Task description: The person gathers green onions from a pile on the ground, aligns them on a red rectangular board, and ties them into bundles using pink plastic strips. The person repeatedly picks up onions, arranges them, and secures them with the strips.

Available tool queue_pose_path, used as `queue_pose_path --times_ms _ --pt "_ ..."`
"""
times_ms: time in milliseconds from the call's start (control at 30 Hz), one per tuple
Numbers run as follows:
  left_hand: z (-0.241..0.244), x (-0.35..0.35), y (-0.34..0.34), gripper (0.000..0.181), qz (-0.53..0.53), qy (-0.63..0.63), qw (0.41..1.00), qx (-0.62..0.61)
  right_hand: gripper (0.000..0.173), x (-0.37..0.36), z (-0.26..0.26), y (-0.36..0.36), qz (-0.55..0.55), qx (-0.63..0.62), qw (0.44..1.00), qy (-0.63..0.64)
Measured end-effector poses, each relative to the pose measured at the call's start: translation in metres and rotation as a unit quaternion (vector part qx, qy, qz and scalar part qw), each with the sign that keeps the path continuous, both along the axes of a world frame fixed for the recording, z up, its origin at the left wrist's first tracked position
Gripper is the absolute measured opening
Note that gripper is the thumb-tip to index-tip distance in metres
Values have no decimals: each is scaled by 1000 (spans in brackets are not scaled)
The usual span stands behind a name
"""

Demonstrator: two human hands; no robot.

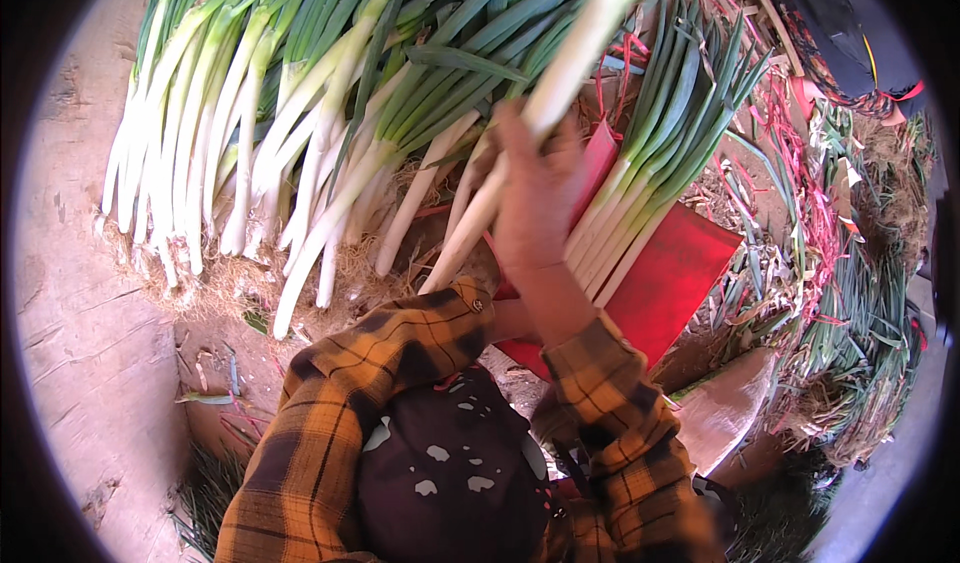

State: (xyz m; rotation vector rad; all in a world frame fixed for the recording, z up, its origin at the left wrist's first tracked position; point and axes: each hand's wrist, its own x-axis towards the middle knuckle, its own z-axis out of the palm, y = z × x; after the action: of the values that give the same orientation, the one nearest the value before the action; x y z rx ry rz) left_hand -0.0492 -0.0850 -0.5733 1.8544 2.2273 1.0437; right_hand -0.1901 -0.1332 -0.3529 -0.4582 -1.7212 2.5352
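My right hand [538, 188], blurred, is closed around the white shaft of a long green onion [574, 60]. Its shaft slants from my left cuff up to the top edge. My left hand [514, 321] is mostly hidden under my right forearm; only a strip by the cuff shows. Right of my right hand, a small bunch of green onions [626, 203] lies partly over a red sheet [679, 278]. To the left spreads a large pile of green onions [217, 135], with white shafts and dry roots towards me. One onion [330, 225] sticks out nearest to me.
A pale wooden surface [82, 210] lies at the left. Pink plastic strings [817, 255] and leaf scraps litter the right side. Beyond them are more bunched onions [862, 360]. Dark fabric with pale patches [454, 473] lies between my forearms.
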Motion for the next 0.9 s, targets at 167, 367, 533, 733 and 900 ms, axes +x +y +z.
queue_pose_path --times_ms 167,367,533,733,900 --pt "-3 3 9 48 4 -1 1000 -14 14 -26 65 80 -46 166 976 133" --pt "9 -1 5 51 -38 -15 991 -125 31 -21 45 215 -178 421 889 4" --pt "24 -8 4 54 -58 -25 988 -143 30 29 -67 256 -202 373 885 -193" --pt "28 -8 5 58 -64 -7 984 -167 26 58 -129 270 -147 208 924 -286" --pt "26 -10 4 61 -67 -17 985 -160 31 74 -108 279 -119 -40 940 -319"
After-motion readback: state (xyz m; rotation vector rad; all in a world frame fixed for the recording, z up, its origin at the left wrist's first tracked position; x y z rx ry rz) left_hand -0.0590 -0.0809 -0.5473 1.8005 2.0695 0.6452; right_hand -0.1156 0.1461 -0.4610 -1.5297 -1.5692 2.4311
